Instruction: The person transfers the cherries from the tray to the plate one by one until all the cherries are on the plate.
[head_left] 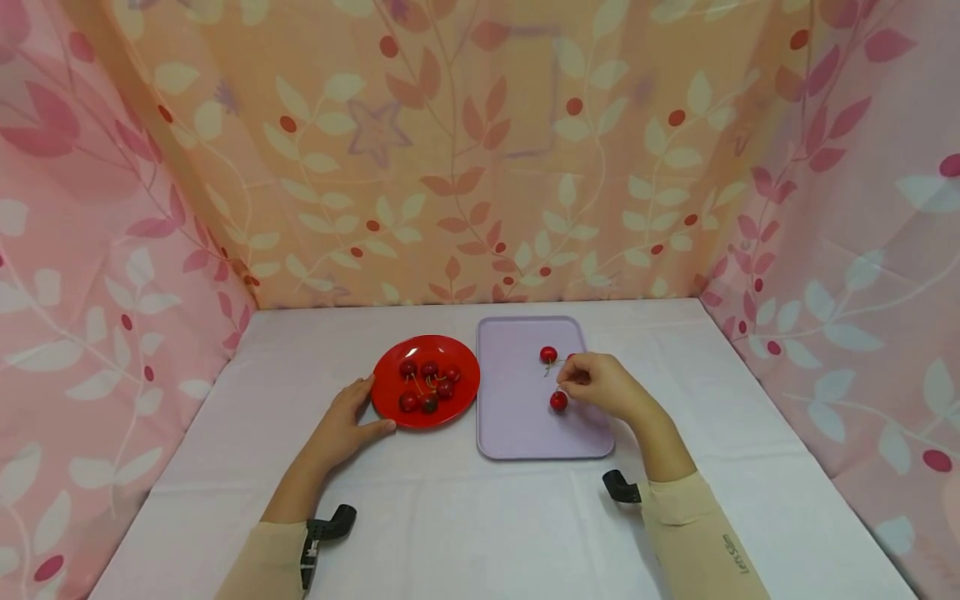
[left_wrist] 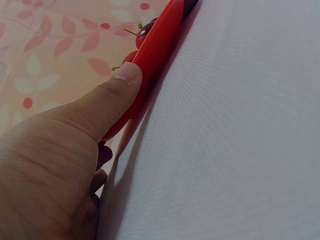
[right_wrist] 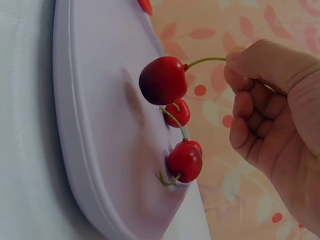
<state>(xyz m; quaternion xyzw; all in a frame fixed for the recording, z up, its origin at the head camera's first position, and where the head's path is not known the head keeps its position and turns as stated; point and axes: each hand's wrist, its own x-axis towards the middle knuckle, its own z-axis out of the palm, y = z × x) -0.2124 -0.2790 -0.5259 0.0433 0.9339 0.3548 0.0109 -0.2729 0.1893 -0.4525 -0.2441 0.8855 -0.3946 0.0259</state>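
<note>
My right hand (head_left: 600, 385) pinches the green stem of a red cherry (right_wrist: 163, 80) between thumb and forefinger. That cherry hangs a little above the lilac tray (head_left: 513, 417), its shadow on the tray's surface. Farther back on the tray lie more cherries (right_wrist: 185, 161) with stems, one partly hidden by the right hand in the head view. My left hand (head_left: 341, 427) holds the near-left rim of a red plate (head_left: 397, 354), the thumb (left_wrist: 127, 72) against its edge. Several dark red cherries (head_left: 429, 368) lie on this plate. The left fingertips are partly hidden in the left wrist view.
The plate stands just left of the tray, almost touching it, on a white tablecloth (head_left: 465, 525). A patterned curtain (head_left: 480, 167) closes off the back, with pink curtains at both sides. Black camera mounts (head_left: 621, 487) sit on both wrists.
</note>
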